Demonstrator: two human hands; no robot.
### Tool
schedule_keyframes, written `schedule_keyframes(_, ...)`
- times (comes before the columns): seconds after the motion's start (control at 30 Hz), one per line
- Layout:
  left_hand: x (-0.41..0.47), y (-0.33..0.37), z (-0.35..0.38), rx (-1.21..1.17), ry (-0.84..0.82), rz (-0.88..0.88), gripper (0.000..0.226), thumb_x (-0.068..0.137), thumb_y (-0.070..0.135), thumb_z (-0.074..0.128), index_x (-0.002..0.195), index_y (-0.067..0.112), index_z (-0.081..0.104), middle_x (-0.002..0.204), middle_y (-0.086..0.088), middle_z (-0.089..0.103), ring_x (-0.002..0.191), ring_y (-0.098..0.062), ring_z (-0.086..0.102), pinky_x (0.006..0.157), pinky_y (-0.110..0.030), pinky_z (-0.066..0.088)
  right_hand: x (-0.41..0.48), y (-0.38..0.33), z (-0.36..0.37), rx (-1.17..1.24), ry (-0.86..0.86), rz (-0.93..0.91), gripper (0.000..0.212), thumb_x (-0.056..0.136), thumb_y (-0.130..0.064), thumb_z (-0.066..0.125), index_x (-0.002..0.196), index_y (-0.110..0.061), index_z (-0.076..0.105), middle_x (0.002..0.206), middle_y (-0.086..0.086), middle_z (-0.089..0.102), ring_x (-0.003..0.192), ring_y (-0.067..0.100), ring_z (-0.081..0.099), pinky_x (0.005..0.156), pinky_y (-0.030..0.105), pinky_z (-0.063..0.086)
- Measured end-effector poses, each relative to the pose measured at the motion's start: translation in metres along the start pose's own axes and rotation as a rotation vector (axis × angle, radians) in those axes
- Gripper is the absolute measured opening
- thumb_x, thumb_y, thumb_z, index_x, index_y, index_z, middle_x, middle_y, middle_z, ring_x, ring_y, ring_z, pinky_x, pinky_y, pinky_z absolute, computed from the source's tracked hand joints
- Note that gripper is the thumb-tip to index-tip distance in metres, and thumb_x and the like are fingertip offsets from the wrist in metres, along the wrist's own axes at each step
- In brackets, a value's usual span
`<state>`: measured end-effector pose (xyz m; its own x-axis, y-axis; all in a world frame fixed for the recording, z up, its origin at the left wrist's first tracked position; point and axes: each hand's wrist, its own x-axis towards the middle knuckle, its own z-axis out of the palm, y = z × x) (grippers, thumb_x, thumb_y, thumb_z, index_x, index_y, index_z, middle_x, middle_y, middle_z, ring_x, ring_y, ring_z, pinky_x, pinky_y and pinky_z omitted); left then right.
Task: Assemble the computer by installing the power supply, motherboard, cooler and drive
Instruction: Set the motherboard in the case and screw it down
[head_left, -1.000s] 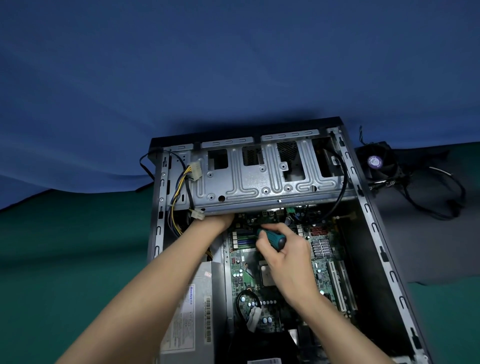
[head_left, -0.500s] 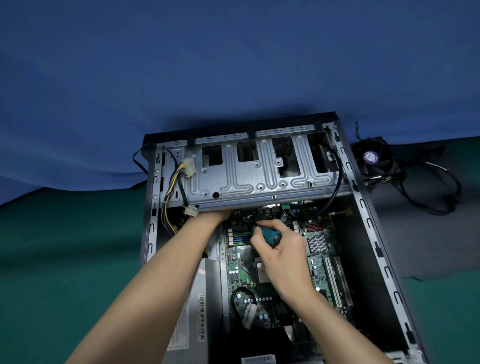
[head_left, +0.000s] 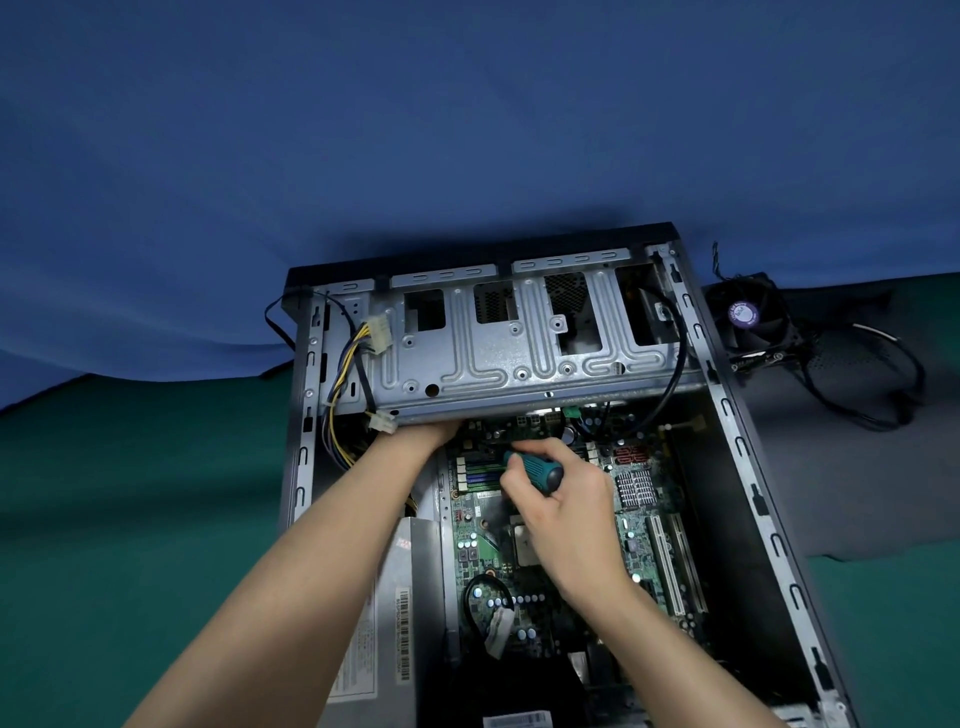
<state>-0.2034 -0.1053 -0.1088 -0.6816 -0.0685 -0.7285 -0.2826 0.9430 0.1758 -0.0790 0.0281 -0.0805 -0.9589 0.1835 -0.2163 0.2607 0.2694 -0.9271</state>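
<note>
Fingers of my left hand (head_left: 428, 434) hidden under the drive cage (head_left: 519, 353) edge, can't tell its grip. Tip of the screwdriver (head_left: 537, 470) hidden too. My right hand (head_left: 566, 506) curls round its teal handle just below the cage, over the motherboard (head_left: 475, 545). The power supply (head_left: 410, 587) below-left of cage, cooler (head_left: 753, 322) right of it, outside the case (head_left: 744, 467).

Setting: a staged electronics assembly bench, not a home or office. Evidence: a plain blue cloth backdrop (head_left: 467, 130) hangs behind, and a green cover (head_left: 130, 519) and a dark mat (head_left: 857, 467) lie over the work surface. An opened computer case (head_left: 750, 475) lies flat on it, with a loose cooler (head_left: 748, 322) and cables on the mat just beside the case.
</note>
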Motion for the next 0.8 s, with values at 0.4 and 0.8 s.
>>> schedule_keyframes(0.4, -0.008, -0.005, 0.005, -0.103, 0.071, 0.052, 0.047, 0.104, 0.027, 0.026, 0.150, 0.014, 0.020, 0.157, -0.011, 0.017, 0.140, -0.023, 0.025, 0.113, -0.032, 0.021, -0.001, 0.001, -0.001, -0.009, 0.023, -0.003, 0.009, 0.087, -0.023, 0.062, 0.092, -0.018, 0.068, 0.041, -0.011, 0.043, 0.038, 0.005, 0.036, 0.041, 0.022, 0.031)
schedule_keyframes(0.8, -0.006, -0.001, 0.001, -0.097, -0.048, -0.026, 0.050, 0.105, 0.023, 0.022, 0.150, 0.004, 0.012, 0.157, -0.018, 0.011, 0.144, -0.026, 0.017, 0.113, -0.030, 0.016, 0.000, 0.002, -0.001, -0.009, 0.009, 0.000, 0.008, 0.088, -0.022, 0.063, 0.092, -0.017, 0.067, 0.045, -0.007, 0.044, 0.040, 0.005, 0.035, 0.042, 0.024, 0.030)
